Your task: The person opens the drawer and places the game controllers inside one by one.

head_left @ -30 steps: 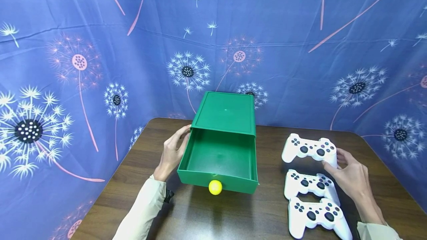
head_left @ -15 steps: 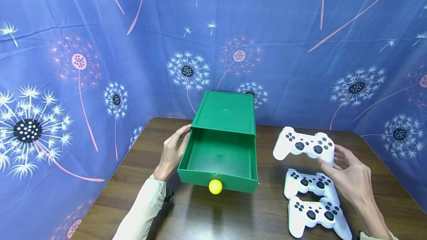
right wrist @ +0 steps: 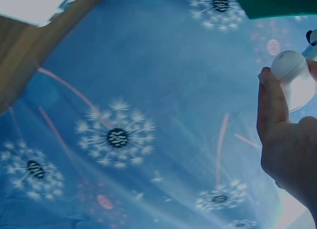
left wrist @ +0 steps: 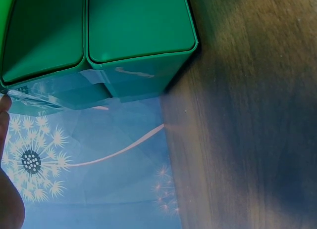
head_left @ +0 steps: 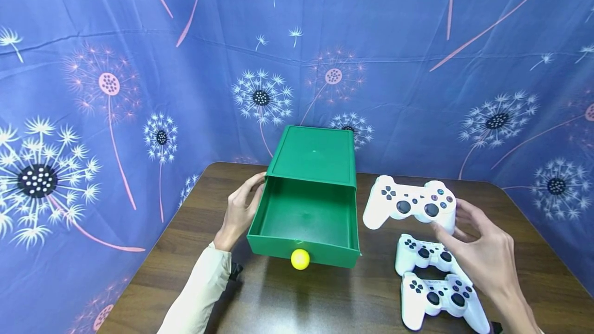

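Beyond the hands' near edge stands a green drawer cabinet (head_left: 313, 156), its top drawer (head_left: 303, 215) pulled out and bare inside. A yellow ball-shaped knob (head_left: 300, 259) sits on the drawer front. My left hand (head_left: 238, 213) rests its fingertips against the cabinet's left side, fingers fairly straight. In the left wrist view, lower drawers (left wrist: 141, 23) show in the same cabinet. My right hand (head_left: 487, 246) pinches a white game controller (head_left: 417, 197) by its right grip, raised above the table. The right wrist view shows fingers and thumb around that rounded grip.
Two more white controllers lie at the right, the farther one (head_left: 429, 254) overlapped by the nearer one (head_left: 443, 300). The brown wooden table (head_left: 185, 251) has rounded far corners. A blue dandelion-print cloth (head_left: 394, 92) hangs behind and on the left.
My right hand has lifted the controller off the table and carried it left, nearer the drawer. My left hand, the cabinet and the other controllers stay where they were.
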Motion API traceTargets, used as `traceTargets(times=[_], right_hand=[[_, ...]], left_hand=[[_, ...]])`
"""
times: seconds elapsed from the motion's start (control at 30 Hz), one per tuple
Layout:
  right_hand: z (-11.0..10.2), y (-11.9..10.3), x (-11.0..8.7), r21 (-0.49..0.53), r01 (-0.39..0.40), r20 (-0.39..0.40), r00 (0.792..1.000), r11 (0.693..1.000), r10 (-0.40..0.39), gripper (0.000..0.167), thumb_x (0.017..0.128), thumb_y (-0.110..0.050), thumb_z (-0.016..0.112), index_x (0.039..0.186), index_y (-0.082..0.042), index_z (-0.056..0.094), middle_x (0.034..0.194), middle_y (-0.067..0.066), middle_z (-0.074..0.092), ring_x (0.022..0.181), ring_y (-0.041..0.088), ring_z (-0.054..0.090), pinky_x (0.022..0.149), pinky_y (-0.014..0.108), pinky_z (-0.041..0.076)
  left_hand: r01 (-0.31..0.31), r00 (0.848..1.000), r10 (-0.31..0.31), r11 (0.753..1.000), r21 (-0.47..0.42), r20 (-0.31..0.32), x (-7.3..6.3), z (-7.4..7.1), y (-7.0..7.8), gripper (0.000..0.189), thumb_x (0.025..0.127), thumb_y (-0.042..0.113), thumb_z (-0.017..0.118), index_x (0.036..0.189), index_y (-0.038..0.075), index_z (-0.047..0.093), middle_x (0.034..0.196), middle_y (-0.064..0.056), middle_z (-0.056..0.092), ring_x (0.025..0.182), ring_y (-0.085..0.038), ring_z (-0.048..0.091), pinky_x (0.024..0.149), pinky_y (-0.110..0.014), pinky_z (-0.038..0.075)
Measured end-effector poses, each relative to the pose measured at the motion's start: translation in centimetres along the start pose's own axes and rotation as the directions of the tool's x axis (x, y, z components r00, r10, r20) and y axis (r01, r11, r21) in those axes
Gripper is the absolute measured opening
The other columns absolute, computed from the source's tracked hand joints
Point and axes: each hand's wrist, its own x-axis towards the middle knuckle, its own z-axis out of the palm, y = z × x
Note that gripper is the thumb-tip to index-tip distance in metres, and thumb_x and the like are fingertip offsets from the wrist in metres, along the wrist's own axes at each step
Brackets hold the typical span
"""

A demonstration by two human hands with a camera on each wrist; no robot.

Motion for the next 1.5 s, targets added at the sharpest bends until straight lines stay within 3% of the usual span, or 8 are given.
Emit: traceTargets(times=[0.33, 0.5, 0.6, 0.67, 1.03, 1.2, 1.33, 1.5], right_hand=[[0.0, -2.8, -0.4, 0.004, 0.038, -0.022, 0.999, 0.999, -0.038, 0.062, 0.072, 0.009, 0.086, 0.13, 0.006, 0.066, 0.108, 0.024, 0.072, 0.095, -0.023, 0.051, 0.077, 0.0, 0.044], [-0.2, -3.5, -0.4, 0.038, 0.03, -0.024, 0.999, 0.999, -0.029, 0.062, 0.072, 0.01, 0.087, 0.13, 0.002, 0.068, 0.107, 0.006, 0.073, 0.095, -0.018, 0.056, 0.078, 0.003, 0.048], [-0.1, -4.3, -0.5, 0.049, 0.05, -0.004, 0.999, 0.998, -0.049, 0.063, 0.072, 0.011, 0.086, 0.131, 0.003, 0.066, 0.108, 0.009, 0.074, 0.096, -0.019, 0.056, 0.078, 0.003, 0.047], [0.1, -4.9, -0.5, 0.056, 0.066, 0.009, 0.998, 0.996, -0.066, 0.063, 0.072, 0.011, 0.086, 0.131, 0.005, 0.066, 0.108, 0.022, 0.073, 0.096, -0.019, 0.055, 0.078, 0.003, 0.047], [1.8, -7.6, -1.0, 0.113, 0.095, 0.044, 0.994, 0.989, -0.1, 0.062, 0.072, 0.008, 0.089, 0.131, 0.001, 0.067, 0.109, 0.02, 0.074, 0.096, -0.018, 0.056, 0.076, 0.004, 0.049], [2.7, -9.0, -1.2, 0.113, 0.093, 0.067, 0.993, 0.989, -0.101, 0.062, 0.073, 0.006, 0.089, 0.131, 0.002, 0.067, 0.109, 0.018, 0.074, 0.095, 0.007, 0.07, 0.076, 0.01, 0.053], [3.5, -9.8, -1.4, 0.114, 0.09, 0.085, 0.991, 0.989, -0.1, 0.064, 0.072, 0.006, 0.089, 0.131, 0.005, 0.065, 0.11, 0.021, 0.074, 0.092, 0.034, 0.074, 0.073, 0.034, 0.06], [4.4, -10.6, -1.6, 0.112, 0.083, 0.104, 0.99, 0.99, -0.094, 0.063, 0.072, 0.006, 0.089, 0.131, 0.007, 0.065, 0.11, 0.021, 0.073, 0.093, 0.035, 0.073, 0.072, 0.049, 0.061]], left_hand=[[0.023, 1.0, -0.023, 0.999, -0.037, 0.018, -0.1, -0.2, 0.3, 0.054, 0.087, -0.023, 0.068, 0.137, -0.005, 0.06, 0.125, -0.018, 0.069, 0.097, -0.03, 0.072, 0.081, -0.033, 0.061], [0.043, 0.998, -0.042, 0.999, -0.03, 0.04, -0.2, -0.4, 0.3, 0.054, 0.091, -0.02, 0.066, 0.141, -0.002, 0.058, 0.128, -0.016, 0.068, 0.1, -0.028, 0.071, 0.084, -0.031, 0.06], [0.047, 0.998, -0.046, 0.999, -0.022, 0.043, -0.2, -0.5, 0.3, 0.054, 0.091, -0.019, 0.067, 0.141, -0.002, 0.058, 0.128, -0.016, 0.068, 0.102, -0.028, 0.071, 0.086, -0.03, 0.059], [0.044, 0.998, -0.043, 0.999, -0.023, 0.036, -0.2, -0.5, 0.4, 0.053, 0.09, -0.02, 0.067, 0.14, -0.004, 0.058, 0.128, -0.016, 0.068, 0.101, -0.028, 0.071, 0.085, -0.033, 0.06], [0.029, 0.999, -0.028, 0.999, -0.034, 0.022, -0.2, -0.3, 0.5, 0.057, 0.088, -0.022, 0.068, 0.14, -0.001, 0.059, 0.129, -0.017, 0.068, 0.1, -0.03, 0.071, 0.079, -0.044, 0.061], [0.038, 0.999, -0.037, 0.998, -0.04, 0.029, -0.3, -0.4, 0.5, 0.054, 0.088, -0.022, 0.068, 0.138, -0.004, 0.059, 0.129, -0.018, 0.068, 0.101, -0.03, 0.071, 0.08, -0.043, 0.061], [0.038, 0.999, -0.037, 0.998, -0.044, 0.027, -0.3, -0.4, 0.6, 0.054, 0.088, -0.022, 0.067, 0.139, -0.003, 0.06, 0.128, -0.017, 0.068, 0.101, -0.031, 0.071, 0.08, -0.041, 0.061], [0.036, 0.999, -0.036, 0.998, -0.048, 0.012, -0.2, -0.4, 0.8, 0.054, 0.087, -0.023, 0.067, 0.137, -0.004, 0.061, 0.124, -0.019, 0.069, 0.101, -0.032, 0.071, 0.081, -0.041, 0.061]])
